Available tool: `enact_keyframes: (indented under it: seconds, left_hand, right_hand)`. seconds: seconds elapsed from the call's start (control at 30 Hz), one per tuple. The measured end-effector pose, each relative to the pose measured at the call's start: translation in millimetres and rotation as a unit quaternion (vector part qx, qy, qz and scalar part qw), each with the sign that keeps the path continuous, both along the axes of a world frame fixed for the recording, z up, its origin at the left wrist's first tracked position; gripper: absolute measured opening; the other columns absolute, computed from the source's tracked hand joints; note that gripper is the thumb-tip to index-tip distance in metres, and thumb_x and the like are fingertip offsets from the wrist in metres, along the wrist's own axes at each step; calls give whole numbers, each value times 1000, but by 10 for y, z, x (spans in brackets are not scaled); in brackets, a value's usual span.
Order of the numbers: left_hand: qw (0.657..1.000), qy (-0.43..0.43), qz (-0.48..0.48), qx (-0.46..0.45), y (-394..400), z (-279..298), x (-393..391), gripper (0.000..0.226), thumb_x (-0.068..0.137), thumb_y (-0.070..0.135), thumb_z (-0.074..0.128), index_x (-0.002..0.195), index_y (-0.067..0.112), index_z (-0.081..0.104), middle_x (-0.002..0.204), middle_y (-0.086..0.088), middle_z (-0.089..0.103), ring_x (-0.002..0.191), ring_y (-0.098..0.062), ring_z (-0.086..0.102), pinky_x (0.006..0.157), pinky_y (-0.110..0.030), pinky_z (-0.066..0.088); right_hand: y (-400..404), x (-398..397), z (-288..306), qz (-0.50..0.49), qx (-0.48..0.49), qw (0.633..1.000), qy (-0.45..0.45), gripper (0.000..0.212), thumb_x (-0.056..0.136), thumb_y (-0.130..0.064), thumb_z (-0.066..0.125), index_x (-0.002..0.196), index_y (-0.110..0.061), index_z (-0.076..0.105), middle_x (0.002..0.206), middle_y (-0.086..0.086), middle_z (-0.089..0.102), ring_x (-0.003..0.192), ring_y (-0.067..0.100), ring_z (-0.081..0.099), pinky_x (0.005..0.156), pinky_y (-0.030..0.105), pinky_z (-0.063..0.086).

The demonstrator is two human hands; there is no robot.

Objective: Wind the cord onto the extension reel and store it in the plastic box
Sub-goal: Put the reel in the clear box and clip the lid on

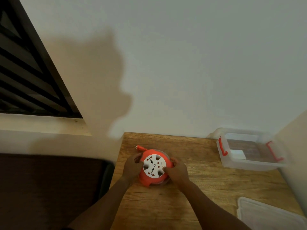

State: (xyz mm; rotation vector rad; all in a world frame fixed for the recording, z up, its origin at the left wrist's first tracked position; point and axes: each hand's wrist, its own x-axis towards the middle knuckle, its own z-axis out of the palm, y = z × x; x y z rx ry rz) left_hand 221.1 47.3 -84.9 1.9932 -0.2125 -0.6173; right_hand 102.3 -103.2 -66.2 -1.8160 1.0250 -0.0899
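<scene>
An orange extension reel [146, 179] with a white socket face [154, 165] lies flat on the wooden table [166, 209]. My left hand [132, 166] grips its left rim. My right hand [177, 170] holds its right side, thumb on the white face. The orange plug [140, 148] on a short bit of cord sticks out at the reel's far left. The clear plastic box [249, 165] with red latches stands open at the table's far right.
The box's clear lid [269, 214] lies at the table's near right corner. A white wall runs along the table's far edge and right side. A dark surface [49, 188] lies left of the table.
</scene>
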Motion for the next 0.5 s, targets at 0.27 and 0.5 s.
enact_keyframes:
  seconds: [0.27, 0.5]
  left_hand:
    - [983, -170, 32, 65, -129, 69, -152, 26, 94, 1, 64, 119, 5, 72, 114, -14, 74, 94, -18, 61, 87, -40, 57]
    - [979, -183, -45, -83, -825, 445, -514, 22, 98, 10, 68, 120, 6, 72, 114, -3, 73, 112, -25, 66, 93, -32, 50]
  right_hand:
    - [-86, -262, 39, 30, -52, 998, -24, 48, 79, -27, 72, 125, -26, 58, 121, -4, 64, 95, 6, 60, 78, 21, 48]
    - [-427, -1201, 95, -95, -50, 992, -61, 64, 77, -20, 77, 134, -29, 49, 119, -11, 55, 103, 8, 55, 77, 23, 47]
